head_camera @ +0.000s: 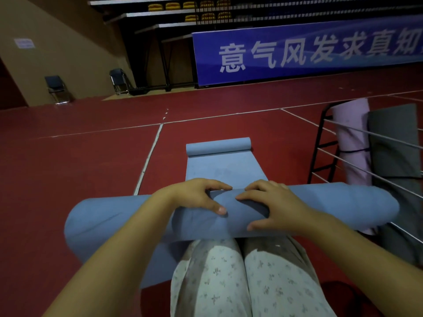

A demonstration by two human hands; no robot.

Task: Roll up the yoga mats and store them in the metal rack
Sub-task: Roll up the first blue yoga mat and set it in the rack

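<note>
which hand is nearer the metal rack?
Right. The right hand grips the blue mat roll on the side toward the metal rack; the left hand grips the same roll just beside it, farther from the rack.

Blue banner [309, 51]; two folding chairs [56, 88], probably.

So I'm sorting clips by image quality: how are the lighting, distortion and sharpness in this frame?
Head view: dim and warm-tinted, no glare; wide-angle bending stretches the blue mat and the metal rack at the right edge; left hand and right hand look fairly sharp; the stands at top are dark and soft; the banner text is readable.
</note>
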